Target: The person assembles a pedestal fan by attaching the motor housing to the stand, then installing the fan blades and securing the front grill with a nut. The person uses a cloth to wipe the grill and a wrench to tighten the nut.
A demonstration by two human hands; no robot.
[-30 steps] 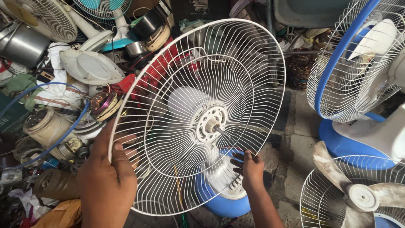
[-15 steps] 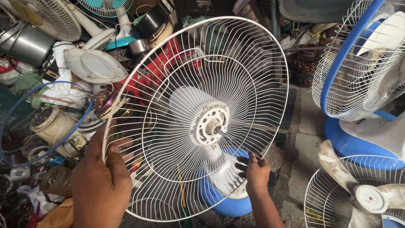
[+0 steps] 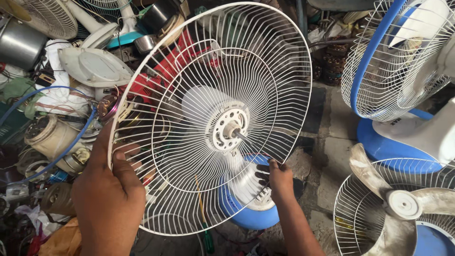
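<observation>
1. A round white wire fan guard (image 3: pixel 208 118) is seen filling the middle of the frame, tilted, with the bare motor shaft and white perforated hub plate (image 3: pixel 230 129) at its centre.
2. The guard's lower-left rim is gripped by the left hand (image 3: pixel 106 194), in the lower left of the frame; its thumb and fingers are closed around the wires.
3. The guard's lower-right rim is pinched by the right hand (image 3: pixel 279 178), low and right of centre, with fingers curled over the wire.
4. A round blue and white fan base (image 3: pixel 249 215) is seen beneath the guard, just beside the right hand.
5. A blue-rimmed white fan (image 3: pixel 403 66) is placed in the upper right; a dusty bladed fan (image 3: pixel 403 204) lies in the lower right.
6. A heap of motors, cables and fan parts (image 3: pixel 52 118) is spread over the left of the frame.
</observation>
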